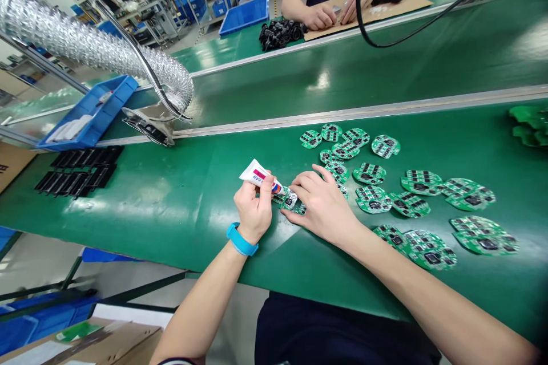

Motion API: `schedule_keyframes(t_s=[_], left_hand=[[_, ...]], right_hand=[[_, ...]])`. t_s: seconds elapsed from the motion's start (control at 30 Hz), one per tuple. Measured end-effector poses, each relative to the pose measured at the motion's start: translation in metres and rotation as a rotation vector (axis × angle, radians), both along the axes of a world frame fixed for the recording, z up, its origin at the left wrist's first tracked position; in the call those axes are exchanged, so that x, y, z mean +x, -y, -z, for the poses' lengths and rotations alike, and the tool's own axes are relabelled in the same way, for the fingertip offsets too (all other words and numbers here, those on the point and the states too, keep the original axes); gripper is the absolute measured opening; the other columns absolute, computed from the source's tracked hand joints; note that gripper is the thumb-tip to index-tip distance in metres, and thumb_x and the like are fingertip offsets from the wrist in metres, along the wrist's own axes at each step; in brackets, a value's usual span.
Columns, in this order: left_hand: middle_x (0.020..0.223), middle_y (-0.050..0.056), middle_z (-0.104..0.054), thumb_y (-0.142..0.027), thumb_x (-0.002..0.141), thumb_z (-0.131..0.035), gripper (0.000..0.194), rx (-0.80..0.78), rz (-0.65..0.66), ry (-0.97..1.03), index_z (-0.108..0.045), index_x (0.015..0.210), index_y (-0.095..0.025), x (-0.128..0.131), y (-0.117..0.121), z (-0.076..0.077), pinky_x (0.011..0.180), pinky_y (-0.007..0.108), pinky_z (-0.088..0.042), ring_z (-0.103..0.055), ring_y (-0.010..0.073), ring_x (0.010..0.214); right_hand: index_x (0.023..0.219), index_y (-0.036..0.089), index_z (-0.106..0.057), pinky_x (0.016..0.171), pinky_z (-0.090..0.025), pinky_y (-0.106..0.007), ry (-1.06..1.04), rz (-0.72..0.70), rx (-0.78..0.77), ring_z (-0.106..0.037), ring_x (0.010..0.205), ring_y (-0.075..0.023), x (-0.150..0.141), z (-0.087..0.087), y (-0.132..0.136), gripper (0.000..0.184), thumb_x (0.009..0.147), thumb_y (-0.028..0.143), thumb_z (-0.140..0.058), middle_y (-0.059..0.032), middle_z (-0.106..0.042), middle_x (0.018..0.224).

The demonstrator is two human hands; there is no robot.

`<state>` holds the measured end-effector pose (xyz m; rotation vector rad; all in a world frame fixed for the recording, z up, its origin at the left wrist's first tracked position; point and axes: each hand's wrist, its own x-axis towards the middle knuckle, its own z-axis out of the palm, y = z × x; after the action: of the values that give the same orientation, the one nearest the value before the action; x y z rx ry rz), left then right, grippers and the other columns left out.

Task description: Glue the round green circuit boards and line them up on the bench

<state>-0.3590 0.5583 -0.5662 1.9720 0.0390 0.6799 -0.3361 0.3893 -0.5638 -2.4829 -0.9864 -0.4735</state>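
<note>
My left hand (254, 209), with a blue band at the wrist, is closed around a white squeeze tube of glue (253, 173) printed in red and blue. The tube tilts down to the right, its nozzle end over a small green circuit board (287, 198). My right hand (319, 202) grips the circuit boards there from the right, thumb on the near side and fingers on the far side. Its palm hides part of them. Right of that hand lie several round green circuit boards (374, 199), some overlapping, on the green tabletop (184, 194).
A silver duct (128, 63) hangs at the left, its hood (149, 125) low over the table. Black parts (79, 171) lie beside a blue bin (92, 117). Across the bench a co-worker's hands (338, 14) work on cardboard. A black cable (411, 31) loops overhead.
</note>
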Motion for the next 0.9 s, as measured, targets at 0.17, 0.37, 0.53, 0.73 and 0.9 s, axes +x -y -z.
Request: schedule_keyframes(t_s=[0.17, 0.37, 0.53, 0.73, 0.9], left_hand=[[0.089, 0.005, -0.076, -0.041, 0.096, -0.059, 0.025, 0.038, 0.007, 0.010, -0.069, 0.098, -0.018, -0.0012, 0.0000, 0.0010, 0.065, 0.026, -0.055, -0.071, 0.0152, 0.072], [0.089, 0.005, -0.076, -0.039, 0.096, -0.059, 0.023, 0.080, 0.017, 0.044, -0.069, 0.099, -0.019, -0.0018, 0.0005, 0.0020, 0.065, 0.026, -0.055, -0.071, 0.0149, 0.072], [0.090, 0.006, -0.077, -0.040, 0.096, -0.059, 0.024, 0.097, 0.021, 0.047, -0.070, 0.098, -0.018, -0.0022, 0.0009, 0.0008, 0.064, 0.025, -0.055, -0.071, 0.0149, 0.071], [0.090, 0.006, -0.077, -0.042, 0.097, -0.058, 0.027, 0.093, 0.011, 0.025, -0.070, 0.098, -0.019, -0.0018, 0.0006, -0.0014, 0.064, 0.026, -0.055, -0.071, 0.0152, 0.071], [0.087, 0.006, -0.076, -0.045, 0.097, -0.057, 0.029, 0.082, -0.012, 0.009, -0.069, 0.099, -0.018, -0.0010, -0.0005, -0.0008, 0.064, 0.026, -0.055, -0.071, 0.0153, 0.071]], right_hand=[[0.097, 0.012, -0.073, 0.113, -0.035, -0.054, 0.000, -0.001, -0.002, -0.060, 0.098, -0.0276, 0.0004, -0.0004, -0.0001, 0.035, 0.082, 0.043, -0.075, -0.0101, -0.068, 0.093], [0.096, 0.012, -0.073, 0.113, -0.035, -0.054, 0.002, 0.001, -0.004, -0.060, 0.098, -0.0277, 0.0004, -0.0008, -0.0002, 0.035, 0.082, 0.044, -0.075, -0.0101, -0.068, 0.093], [0.097, 0.012, -0.073, 0.113, -0.034, -0.054, -0.004, 0.004, -0.010, -0.060, 0.097, -0.0273, -0.0001, -0.0016, -0.0002, 0.036, 0.082, 0.044, -0.075, -0.0100, -0.068, 0.093], [0.096, 0.015, -0.073, 0.112, -0.034, -0.054, -0.017, 0.004, -0.007, -0.059, 0.097, -0.0276, -0.0006, -0.0026, -0.0001, 0.030, 0.084, 0.043, -0.073, -0.0096, -0.069, 0.094], [0.095, 0.016, -0.073, 0.111, -0.033, -0.054, -0.015, -0.002, -0.011, -0.058, 0.096, -0.0277, 0.0000, -0.0024, 0.0004, 0.030, 0.084, 0.043, -0.072, -0.0098, -0.068, 0.094]])
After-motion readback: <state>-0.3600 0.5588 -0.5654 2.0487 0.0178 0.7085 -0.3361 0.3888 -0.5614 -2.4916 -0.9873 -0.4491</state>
